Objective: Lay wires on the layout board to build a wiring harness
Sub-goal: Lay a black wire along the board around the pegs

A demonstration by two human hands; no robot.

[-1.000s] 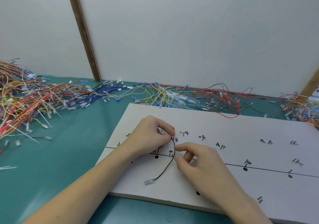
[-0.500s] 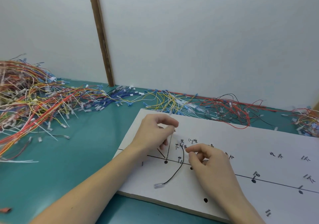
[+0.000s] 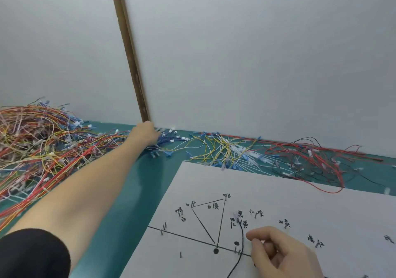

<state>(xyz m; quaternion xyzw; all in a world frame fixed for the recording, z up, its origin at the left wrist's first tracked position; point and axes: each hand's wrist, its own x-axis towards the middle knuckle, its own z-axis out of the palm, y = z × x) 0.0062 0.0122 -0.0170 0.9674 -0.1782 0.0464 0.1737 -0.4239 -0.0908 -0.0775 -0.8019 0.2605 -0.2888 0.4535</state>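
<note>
My left hand (image 3: 145, 135) is stretched far out to the blue wires (image 3: 165, 143) against the wall, fingers buried in the bundle; whether they have closed on a strand I cannot tell; the strands run rightward from my knuckles. My right hand (image 3: 278, 254) rests loosely curled on the layout board (image 3: 300, 196), just beside the black wire (image 3: 242, 241), which runs toward me between the pegs.
</note>
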